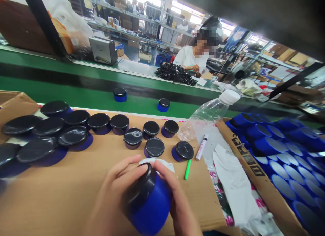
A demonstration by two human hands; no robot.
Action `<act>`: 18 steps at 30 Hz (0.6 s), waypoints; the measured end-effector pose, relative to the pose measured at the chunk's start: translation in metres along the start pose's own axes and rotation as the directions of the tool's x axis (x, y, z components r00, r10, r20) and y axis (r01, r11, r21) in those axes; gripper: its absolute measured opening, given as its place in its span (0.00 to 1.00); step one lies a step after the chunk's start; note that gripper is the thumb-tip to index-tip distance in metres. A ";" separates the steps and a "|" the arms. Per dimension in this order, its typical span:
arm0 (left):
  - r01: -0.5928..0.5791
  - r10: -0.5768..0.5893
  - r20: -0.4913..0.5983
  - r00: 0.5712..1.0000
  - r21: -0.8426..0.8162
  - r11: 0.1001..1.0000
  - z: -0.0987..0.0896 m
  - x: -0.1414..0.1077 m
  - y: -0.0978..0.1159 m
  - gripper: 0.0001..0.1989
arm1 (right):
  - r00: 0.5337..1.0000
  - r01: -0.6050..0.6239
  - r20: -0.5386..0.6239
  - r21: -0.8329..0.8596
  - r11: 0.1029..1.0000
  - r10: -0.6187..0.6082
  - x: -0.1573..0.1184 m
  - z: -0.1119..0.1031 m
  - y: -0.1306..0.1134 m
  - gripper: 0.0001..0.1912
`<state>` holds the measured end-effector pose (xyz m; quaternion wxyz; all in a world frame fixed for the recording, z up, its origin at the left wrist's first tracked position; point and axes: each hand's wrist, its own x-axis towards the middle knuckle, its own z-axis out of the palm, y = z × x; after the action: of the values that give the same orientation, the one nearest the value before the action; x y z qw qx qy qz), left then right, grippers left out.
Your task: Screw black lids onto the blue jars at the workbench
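Beyond both hands [149, 192] clasping the blue jar [149, 204], capped jars [154, 147], green pen [187, 169]

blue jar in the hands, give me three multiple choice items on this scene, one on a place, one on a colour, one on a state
1. Where does the green marker lie?
A. on the cardboard beside the capped jars
B. on the conveyor belt
C. inside the box of blue jars

2. What colour is the lid on the held blue jar?
A. white
B. black
C. red

3. How does the clear plastic bottle stand?
A. upright, uncapped
B. crushed flat
C. tilted, white cap on

Answers: 1 A, it rests on the brown cardboard. 2 B, the left hand and right hand grip a black-lidded jar. 3 C, it leans with its cap on.
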<state>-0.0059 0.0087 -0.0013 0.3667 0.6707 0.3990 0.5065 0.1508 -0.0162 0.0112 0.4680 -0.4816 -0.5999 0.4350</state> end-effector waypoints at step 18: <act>-0.123 0.114 0.183 0.976 0.034 0.992 -0.012 0.010 -0.009 0.34 | 0.984 -0.099 0.157 0.121 0.988 0.080 0.015 -0.028 -0.021 0.18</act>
<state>-0.0174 0.0224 -0.0032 0.3552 0.7446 0.3348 0.4553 0.1728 -0.0024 0.0383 0.4310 -0.4425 -0.5821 0.5288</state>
